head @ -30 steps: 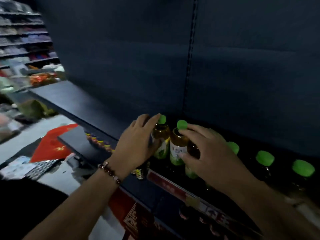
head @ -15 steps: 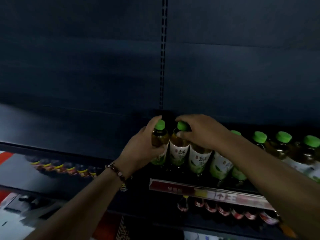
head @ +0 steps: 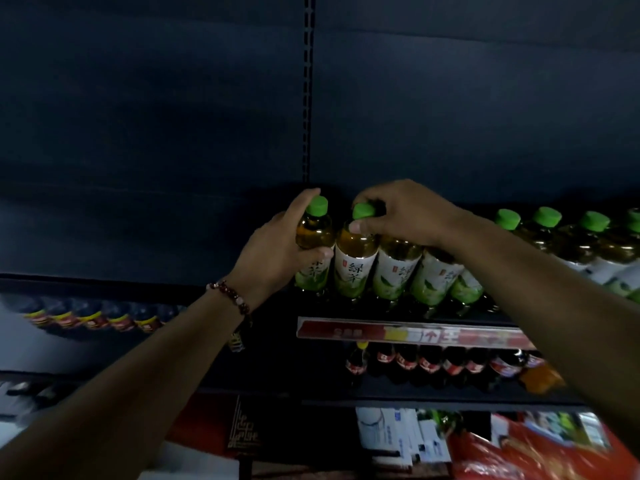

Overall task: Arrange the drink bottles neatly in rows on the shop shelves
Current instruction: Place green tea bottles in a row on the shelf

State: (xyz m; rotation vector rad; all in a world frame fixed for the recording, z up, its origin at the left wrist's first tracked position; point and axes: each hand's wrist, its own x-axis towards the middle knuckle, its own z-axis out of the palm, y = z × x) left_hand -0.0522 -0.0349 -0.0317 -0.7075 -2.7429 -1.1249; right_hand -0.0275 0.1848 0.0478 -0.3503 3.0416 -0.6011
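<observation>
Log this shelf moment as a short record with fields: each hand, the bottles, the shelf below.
left hand: grips the body of the end bottle, leftmost in the row
right hand: pinches the green cap of the second bottle
green tea row: upright, green caps, runs rightward along the shelf
shelf edge strip: red and yellow price strip under the row
lower shelf: dark bottles with red labels, standing in a row
</observation>
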